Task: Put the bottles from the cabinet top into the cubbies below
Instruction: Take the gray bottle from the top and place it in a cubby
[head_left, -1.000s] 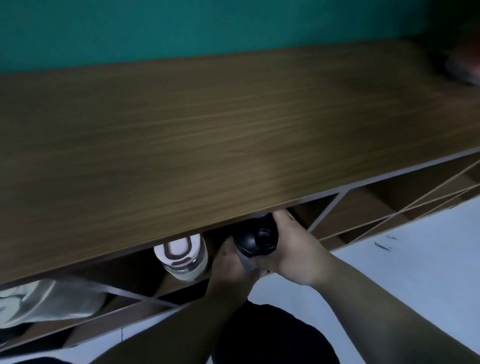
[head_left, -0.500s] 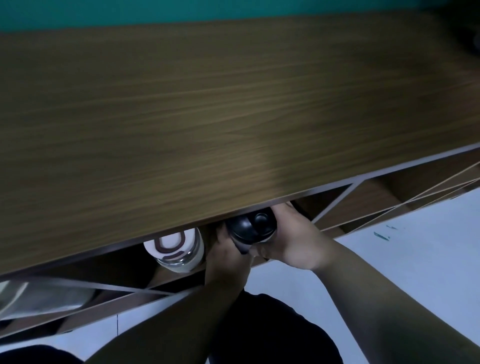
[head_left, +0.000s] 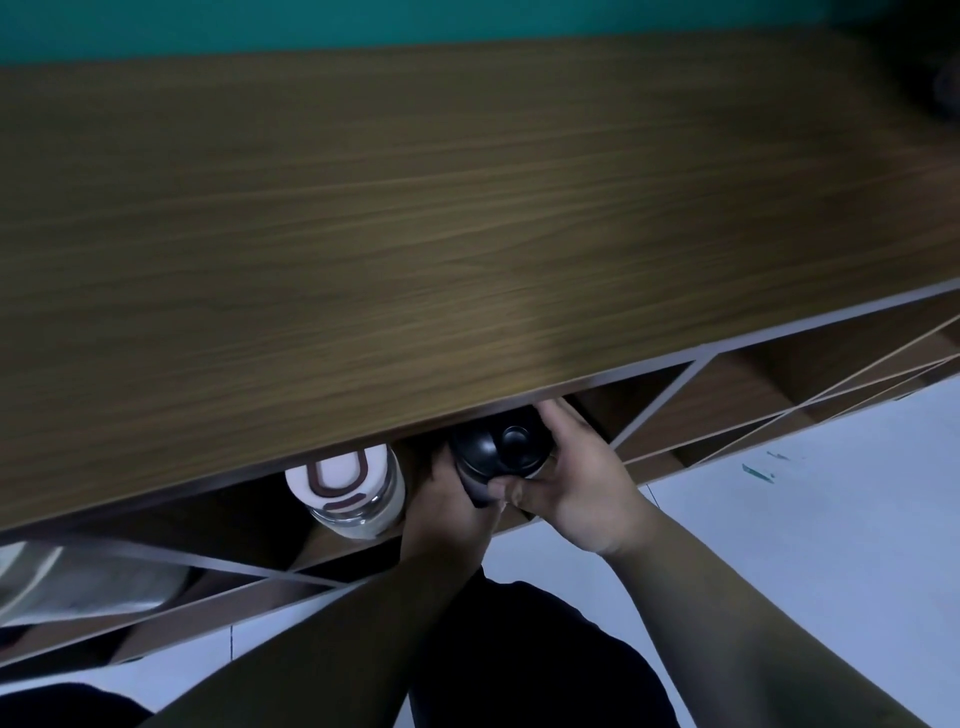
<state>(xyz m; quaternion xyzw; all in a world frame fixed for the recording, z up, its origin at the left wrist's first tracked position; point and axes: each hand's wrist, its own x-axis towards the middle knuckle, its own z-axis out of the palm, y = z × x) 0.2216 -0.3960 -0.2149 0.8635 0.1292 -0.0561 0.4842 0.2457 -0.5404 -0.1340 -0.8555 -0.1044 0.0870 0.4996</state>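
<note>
A black-lidded bottle (head_left: 501, 447) stands upright at the mouth of a cubby, just under the front edge of the wooden cabinet top (head_left: 415, 234). My left hand (head_left: 454, 506) grips its left side and my right hand (head_left: 576, 483) wraps its right side. Its lower body is hidden by my fingers. To its left, in the same row, stands a clear bottle with a white lid (head_left: 350, 488), apart from my hands.
A pale bag-like thing (head_left: 67, 582) lies in the cubby at the far left. Slanted dividers (head_left: 660, 405) split the cubbies to the right. A dark object (head_left: 945, 88) sits at the cabinet top's far right corner. White floor (head_left: 805, 519) lies below.
Both hands have pushed the black-lidded bottle a little further under the cabinet top's edge. The view has shifted slightly; the white-lidded bottle stayed where it was.
</note>
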